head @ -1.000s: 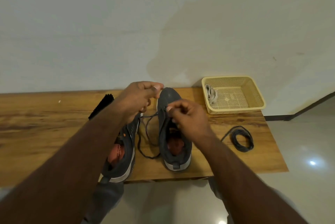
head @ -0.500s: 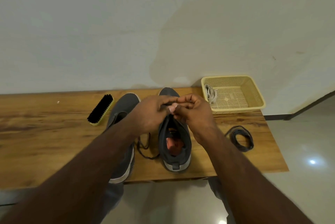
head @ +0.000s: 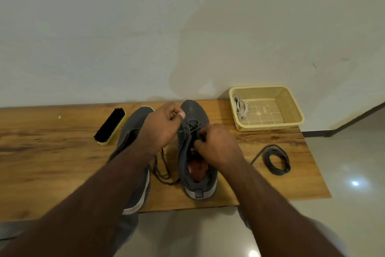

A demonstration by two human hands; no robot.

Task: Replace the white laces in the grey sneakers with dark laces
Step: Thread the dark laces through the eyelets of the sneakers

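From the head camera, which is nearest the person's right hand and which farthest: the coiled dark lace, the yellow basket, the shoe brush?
From the right hand:
1. Coiled dark lace, on the table to its right.
2. Yellow basket, at the back right by the wall.
3. Shoe brush, far left, beyond both sneakers.

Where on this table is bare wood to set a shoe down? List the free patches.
Free: the wide stretch of table left of the shoe brush; a smaller patch between the basket and the coiled dark lace. Crowded: the middle, where both hands work on the right sneaker beside the left sneaker, loose lace between them.
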